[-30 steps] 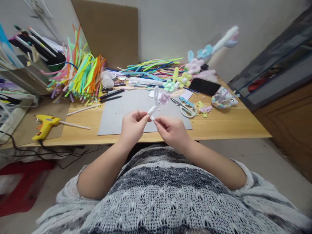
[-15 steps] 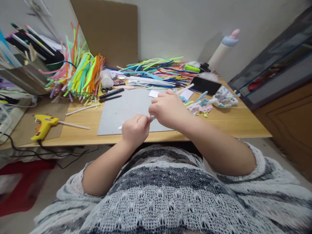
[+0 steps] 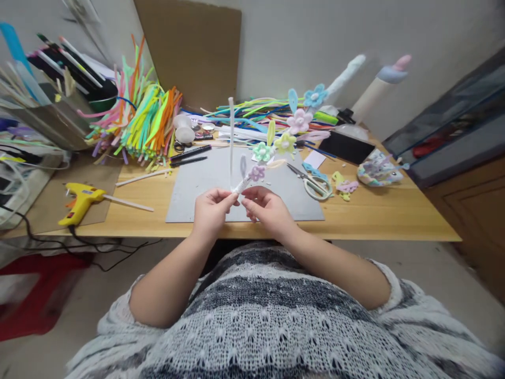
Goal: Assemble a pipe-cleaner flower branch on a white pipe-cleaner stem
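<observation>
My left hand (image 3: 213,210) pinches the lower end of a pipe-cleaner flower stem (image 3: 242,185) between thumb and fingers. The stem slants up to the right, bearing purple (image 3: 256,172), green (image 3: 262,152), yellow (image 3: 284,143), pink (image 3: 300,121) and blue (image 3: 315,97) flowers with small looped leaves. Its far end is a fuzzy white tip (image 3: 347,73). A single white pipe cleaner (image 3: 231,137) stands upright from the left fingertips. Close beside the stem's base, my right hand (image 3: 268,210) has curled, closed fingers; whatever lies between them is hidden.
A grey mat (image 3: 201,184) lies under the hands, with scissors (image 3: 315,185) at its right. Pipe-cleaner bundles (image 3: 145,129) fill the back left. A yellow glue gun (image 3: 81,202) rests at left, a black phone (image 3: 347,147) at right. Two black pens (image 3: 189,160) lie behind the mat.
The flower stem has swung up from low at the right and now points away from me. My right hand has come back and down beside my left. The scissors are now uncovered.
</observation>
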Demonstrator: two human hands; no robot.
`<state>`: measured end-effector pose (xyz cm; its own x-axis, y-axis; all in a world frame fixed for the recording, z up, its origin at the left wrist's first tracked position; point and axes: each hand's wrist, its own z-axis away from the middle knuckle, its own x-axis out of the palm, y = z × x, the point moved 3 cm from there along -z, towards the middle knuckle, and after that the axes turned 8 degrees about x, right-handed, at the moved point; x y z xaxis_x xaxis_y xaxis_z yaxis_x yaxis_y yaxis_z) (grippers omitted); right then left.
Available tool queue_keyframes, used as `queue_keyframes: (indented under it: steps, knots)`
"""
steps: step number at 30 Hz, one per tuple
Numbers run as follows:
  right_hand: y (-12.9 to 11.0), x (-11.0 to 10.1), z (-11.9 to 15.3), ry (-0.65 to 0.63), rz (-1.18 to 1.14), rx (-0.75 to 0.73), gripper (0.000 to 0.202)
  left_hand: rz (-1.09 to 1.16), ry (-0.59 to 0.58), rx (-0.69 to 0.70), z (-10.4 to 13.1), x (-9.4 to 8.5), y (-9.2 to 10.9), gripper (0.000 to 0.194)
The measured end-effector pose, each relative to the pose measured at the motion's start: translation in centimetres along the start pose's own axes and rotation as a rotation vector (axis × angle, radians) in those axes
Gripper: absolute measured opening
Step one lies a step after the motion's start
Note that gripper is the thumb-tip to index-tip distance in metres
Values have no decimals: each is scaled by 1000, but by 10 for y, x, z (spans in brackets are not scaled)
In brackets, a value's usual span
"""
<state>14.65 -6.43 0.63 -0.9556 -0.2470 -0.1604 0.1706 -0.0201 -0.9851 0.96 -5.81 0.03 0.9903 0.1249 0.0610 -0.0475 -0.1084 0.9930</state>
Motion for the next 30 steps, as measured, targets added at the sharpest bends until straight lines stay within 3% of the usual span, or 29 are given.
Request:
queue_keyframes:
  steps: [3, 11, 16, 20, 24, 27, 30]
  knots:
    - [3, 4, -16, -88, -159, 60, 25, 44, -43, -87, -1, 0, -3, 18]
    - [14, 12, -36, -219, -155, 172, 28, 60, -165, -314, -15, -10, -16, 13]
    - [28, 21, -40, -319, -169, 362, 29, 75, -241, -432, -18, -19, -21, 12]
    - [30, 25, -41, -296, -98, 381, 30, 62, -315, -405, -18, -25, -24, 10]
    - [31, 35, -38, -306, -246, 419, 27, 65, -295, -296, -19, -29, -27, 19]
    - [35, 43, -33, -245, -327, 468, 22, 29, -337, -291, -18, -32, -28, 24]
    - [37, 50, -27, -166, -388, 459, 23, -127, -386, -240, -19, -48, -23, 17]
